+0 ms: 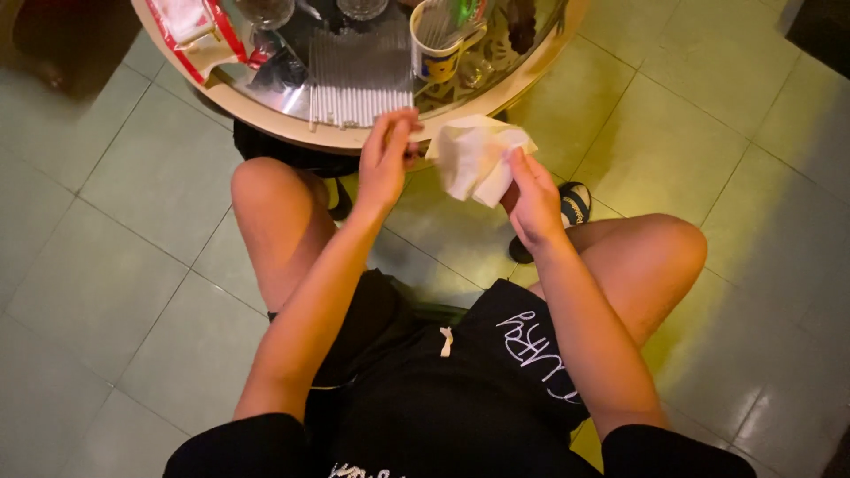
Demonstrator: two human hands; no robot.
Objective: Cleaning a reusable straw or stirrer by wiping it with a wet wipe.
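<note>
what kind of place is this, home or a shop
Most likely a room in a home. The person sits in shorts at a low round glass-topped table crowded with a mug and drinking glasses, on a tiled floor, with a slipper on one foot.

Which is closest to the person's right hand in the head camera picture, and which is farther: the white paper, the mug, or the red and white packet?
1. White paper: held in the right hand, just below the table edge.
2. Mug: on the round table, up and slightly left of that hand.
3. Red and white packet: far left side of the table.
</note>
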